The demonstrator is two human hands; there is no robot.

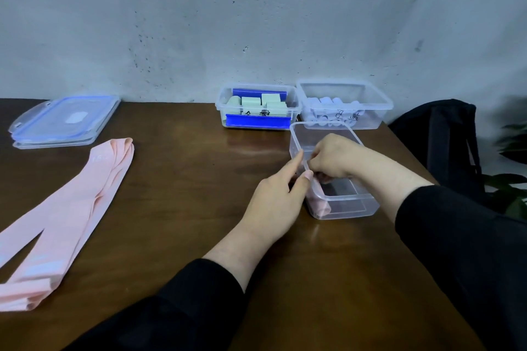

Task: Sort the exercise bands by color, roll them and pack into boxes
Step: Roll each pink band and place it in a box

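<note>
Rolled pale-pink exercise band (pixel 320 206) being seated in near-left corner of clear plastic box (pixel 368 202) on brown wooden surface (pixel 182 179). Box wall steadied by left hand (pixel 278 202), fingers extended. Right hand (pixel 332 157) curled inside box, apparently pressing roll; grip unclear. Roll best kept tight, tucked against wall.

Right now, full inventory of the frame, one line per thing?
near box: 1, clear, table right of centre, a rolled pink band at its near-left corner
green-band box: 1, clear with blue clips, back centre, holds pale green rolls
white-band box: 1, clear, back right, holds whitish rolls
loose bands: count unclear, pink, flat at table's left
lids: stacked, clear with blue trim, back left
table: 1, brown wood
bag: 1, black, right of the table
plant leaves: green, far right
left hand: touching near box's left wall
right hand: reaching inside near box
</note>
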